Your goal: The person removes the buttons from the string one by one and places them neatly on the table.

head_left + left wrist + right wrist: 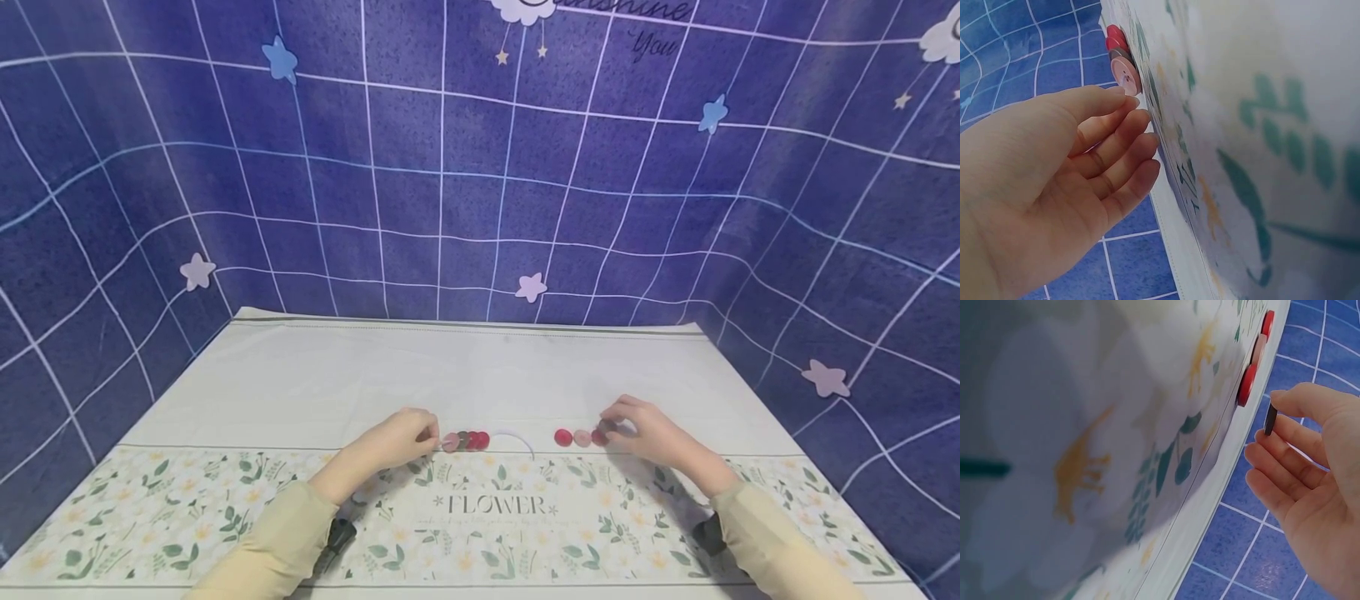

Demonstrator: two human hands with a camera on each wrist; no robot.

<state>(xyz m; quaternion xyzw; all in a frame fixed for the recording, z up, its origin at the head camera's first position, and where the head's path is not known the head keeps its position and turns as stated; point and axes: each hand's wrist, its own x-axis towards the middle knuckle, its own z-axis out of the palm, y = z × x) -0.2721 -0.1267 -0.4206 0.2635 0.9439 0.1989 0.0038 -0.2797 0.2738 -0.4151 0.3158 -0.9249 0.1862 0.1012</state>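
A row of round buttons, pink (450, 442), dark grey (462, 440) and red (482, 439), lies overlapped on a thin white cord (517, 435) that curves out to the right. At the row's left end my left hand (408, 437) pinches the cord, thumb and forefinger tips together beside the pink button (1125, 76). The bit of cord in the pinch is mostly hidden. My right hand (641, 427) holds a dark button (1270, 419) edge-on between thumb and fingers. Just left of it is a line of loose buttons: red (563, 437), pink (582, 438) and darker red (598, 437).
The white table cover (360, 375) has a floral band (262, 517) lettered FLOWER along the front. A blue gridded curtain (405, 208) with stars hangs behind and at both sides. Dark wrist devices (341, 535) sit under both sleeves.
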